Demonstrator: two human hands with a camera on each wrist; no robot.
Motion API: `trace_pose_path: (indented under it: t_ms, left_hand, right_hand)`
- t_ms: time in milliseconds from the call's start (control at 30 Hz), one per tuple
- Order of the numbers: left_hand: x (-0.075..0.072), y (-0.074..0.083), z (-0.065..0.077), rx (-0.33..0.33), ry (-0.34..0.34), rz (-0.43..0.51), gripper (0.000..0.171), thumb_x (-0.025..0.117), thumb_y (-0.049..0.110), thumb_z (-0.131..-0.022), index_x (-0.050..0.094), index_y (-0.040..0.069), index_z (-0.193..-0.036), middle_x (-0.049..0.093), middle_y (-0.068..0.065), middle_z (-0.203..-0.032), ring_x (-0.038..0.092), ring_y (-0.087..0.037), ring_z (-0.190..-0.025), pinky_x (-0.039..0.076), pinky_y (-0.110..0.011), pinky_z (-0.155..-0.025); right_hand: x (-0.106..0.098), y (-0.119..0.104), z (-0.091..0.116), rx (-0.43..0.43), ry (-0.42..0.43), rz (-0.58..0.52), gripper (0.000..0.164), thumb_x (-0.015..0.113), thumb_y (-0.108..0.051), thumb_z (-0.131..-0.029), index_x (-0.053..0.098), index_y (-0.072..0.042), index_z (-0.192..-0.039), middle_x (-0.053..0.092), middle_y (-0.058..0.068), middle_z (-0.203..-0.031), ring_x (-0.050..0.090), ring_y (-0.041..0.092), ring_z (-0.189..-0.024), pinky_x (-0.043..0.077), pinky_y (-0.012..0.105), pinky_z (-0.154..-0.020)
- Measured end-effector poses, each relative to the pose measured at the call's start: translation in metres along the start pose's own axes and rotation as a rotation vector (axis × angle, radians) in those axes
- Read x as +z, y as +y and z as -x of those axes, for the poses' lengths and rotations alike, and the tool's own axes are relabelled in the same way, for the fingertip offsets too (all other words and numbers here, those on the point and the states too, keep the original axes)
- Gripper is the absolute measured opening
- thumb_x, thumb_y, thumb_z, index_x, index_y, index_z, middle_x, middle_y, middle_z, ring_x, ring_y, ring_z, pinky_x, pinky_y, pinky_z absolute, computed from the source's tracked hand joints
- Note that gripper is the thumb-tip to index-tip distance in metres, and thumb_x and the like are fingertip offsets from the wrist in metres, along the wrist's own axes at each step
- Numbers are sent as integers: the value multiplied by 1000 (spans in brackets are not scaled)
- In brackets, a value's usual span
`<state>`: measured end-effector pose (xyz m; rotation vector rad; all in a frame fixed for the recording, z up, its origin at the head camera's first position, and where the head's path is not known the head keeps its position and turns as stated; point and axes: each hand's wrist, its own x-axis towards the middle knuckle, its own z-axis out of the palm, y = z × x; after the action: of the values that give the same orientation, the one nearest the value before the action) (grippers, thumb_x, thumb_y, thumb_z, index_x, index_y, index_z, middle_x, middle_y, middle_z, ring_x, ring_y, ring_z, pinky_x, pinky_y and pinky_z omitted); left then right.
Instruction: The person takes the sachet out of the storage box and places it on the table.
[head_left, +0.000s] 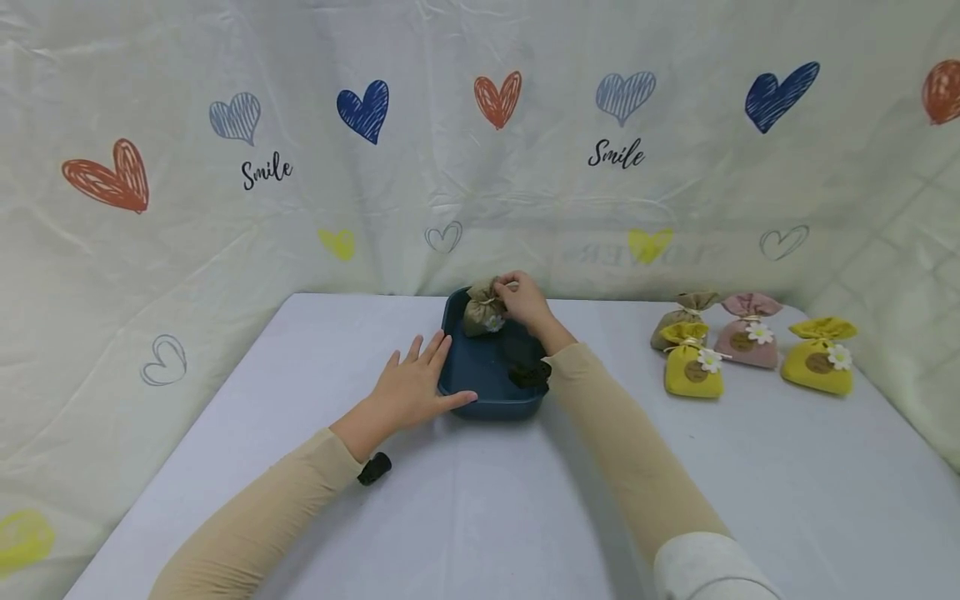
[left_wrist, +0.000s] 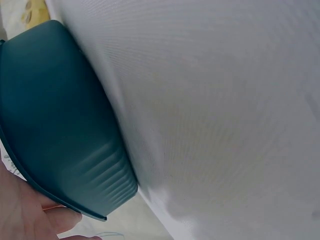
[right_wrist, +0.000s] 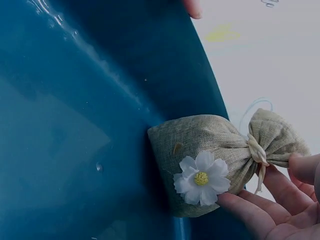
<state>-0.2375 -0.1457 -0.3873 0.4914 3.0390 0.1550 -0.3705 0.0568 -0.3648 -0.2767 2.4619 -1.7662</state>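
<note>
A blue plastic basin [head_left: 480,371] stands on the table's far half. In its far left corner is a grey-brown cloth sachet [head_left: 480,318], tied at the neck and bearing a white flower [right_wrist: 201,178]. My right hand [head_left: 527,302] pinches the sachet by its gathered neck; in the right wrist view the thumb lies on the ruffled top and the fingers are beneath. The sachet's base lies against the basin's inner wall [right_wrist: 195,65]. My left hand [head_left: 412,387] touches the basin's left rim with spread, straight fingers, its thumb reaching over the near corner.
At the right of the table stand a yellow sachet [head_left: 693,371], another yellow one [head_left: 819,365], a pink sachet [head_left: 750,343] and a brown one [head_left: 667,321] behind. A white curtain [head_left: 555,175] printed with hearts hangs along the table's back edge.
</note>
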Motion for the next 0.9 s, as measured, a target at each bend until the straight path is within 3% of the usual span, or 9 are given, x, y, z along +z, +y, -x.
trace_pose_path:
  t_ms: [433,900]
  left_hand:
    - [0,0,-1,-8,-5,0,107,47,80,-92,13,10,-166,10,-9,-171,11,-38,-155,17,-64,-119]
    - [1,-1,-2,-8,-11,2,107,47,80,-92,14,10,-166,10,-9,-171,11,-39,-155,17,-64,-119]
  right_hand:
    - [-9,-11,9,4,11,-104,32,46,-19,-112,49,4,-133,56,24,-140,59,38,-119,53,51,-96]
    - [-17,-23,21,-18,3,-70,31,47,-19,-111,51,3,-133,60,24,-132,60,37,-120,54,49,-96]
